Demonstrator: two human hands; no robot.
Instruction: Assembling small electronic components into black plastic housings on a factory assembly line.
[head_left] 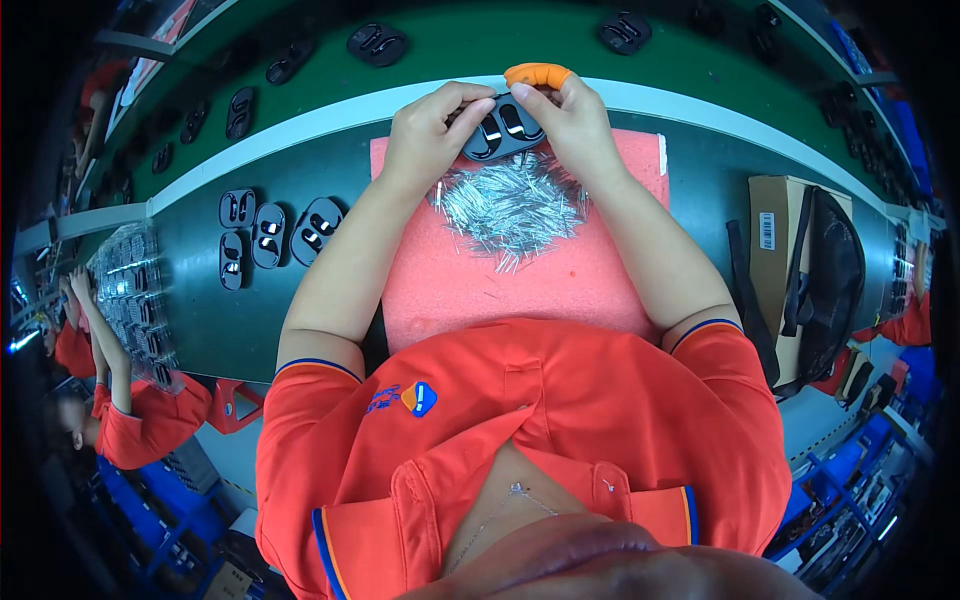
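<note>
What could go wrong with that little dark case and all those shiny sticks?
The left hand and right hand hold the dark case right by the heap of thin silvery sticks; if it slipped, it might scatter them. A few sticks lie loose on the pink mat, so an arm could perhaps brush them away.

Two hands (428, 130) (582, 135), one held case (485, 147), four cases (267, 240) near left forearm (352, 250)

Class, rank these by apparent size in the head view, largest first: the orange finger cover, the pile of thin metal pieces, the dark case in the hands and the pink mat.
1. Pink mat
2. Pile of thin metal pieces
3. Dark case
4. Orange finger cover
The last two are ranked by visible parts.
</note>
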